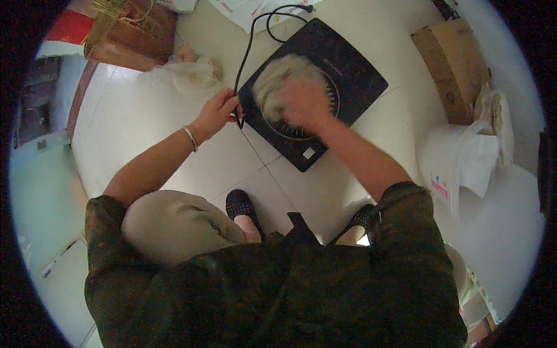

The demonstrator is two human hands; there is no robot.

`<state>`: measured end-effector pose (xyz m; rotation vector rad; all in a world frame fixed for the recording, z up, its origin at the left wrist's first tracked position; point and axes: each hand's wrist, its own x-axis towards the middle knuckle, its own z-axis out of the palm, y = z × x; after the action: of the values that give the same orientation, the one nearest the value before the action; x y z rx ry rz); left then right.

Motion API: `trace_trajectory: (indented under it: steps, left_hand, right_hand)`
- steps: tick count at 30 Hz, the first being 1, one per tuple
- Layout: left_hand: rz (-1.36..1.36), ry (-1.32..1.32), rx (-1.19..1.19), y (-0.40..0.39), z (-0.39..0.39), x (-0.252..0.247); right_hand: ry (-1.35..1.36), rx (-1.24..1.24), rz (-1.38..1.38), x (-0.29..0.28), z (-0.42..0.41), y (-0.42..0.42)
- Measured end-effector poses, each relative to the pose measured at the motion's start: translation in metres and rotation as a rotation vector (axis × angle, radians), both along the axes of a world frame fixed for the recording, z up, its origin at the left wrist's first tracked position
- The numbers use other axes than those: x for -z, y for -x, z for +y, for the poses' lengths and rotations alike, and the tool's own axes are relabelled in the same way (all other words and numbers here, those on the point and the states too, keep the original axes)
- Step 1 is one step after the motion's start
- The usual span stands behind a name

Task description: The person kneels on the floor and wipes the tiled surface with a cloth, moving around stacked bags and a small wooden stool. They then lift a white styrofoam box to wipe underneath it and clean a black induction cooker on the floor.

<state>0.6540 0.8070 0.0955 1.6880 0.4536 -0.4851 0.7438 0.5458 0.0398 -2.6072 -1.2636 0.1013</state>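
A black induction cooktop [354, 85] lies at an angle on the tiled floor before me. My right hand [307, 102] is blurred and presses a pale, crumpled cloth [274, 78] onto the glass, over the ringed cooking zone. At the left corner, my left hand [221, 108] grips the edge of the cooktop, its fingertips partly hidden beside the black power cord [249, 48]. That cord runs up from the corner and loops to a plug [308, 8] beyond the far edge. A small white label [308, 152] sits near the cooktop's near corner.
A brown cardboard box [130, 39] stands at the far left, with a clear plastic bag [191, 76] beside it. On the right are an upright cardboard piece [459, 65] and a white plastic bin [444, 161]. Printed plastic sheeting [243, 13] lies at the top.
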Motion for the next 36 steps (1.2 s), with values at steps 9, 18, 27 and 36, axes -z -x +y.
trace_trajectory:
  steps: [9,18,27,36]
  left_hand:
    - [-0.087,-0.213,0.458,-0.013,-0.027,0.004]
    - [-0.319,-0.501,0.776,-0.032,-0.057,0.029]
    - [-0.159,-0.317,0.525,-0.026,-0.051,0.025]
    - [-0.09,-0.059,0.327,-0.001,-0.02,0.021]
  right_hand:
    - [0.007,0.293,-0.239,0.042,-0.086,-0.002]
    - [-0.012,-0.104,-0.013,0.034,-0.102,-0.001]
    - [-0.037,0.323,-0.228,0.043,-0.054,-0.009]
    - [-0.02,-0.014,-0.176,0.034,-0.041,-0.01]
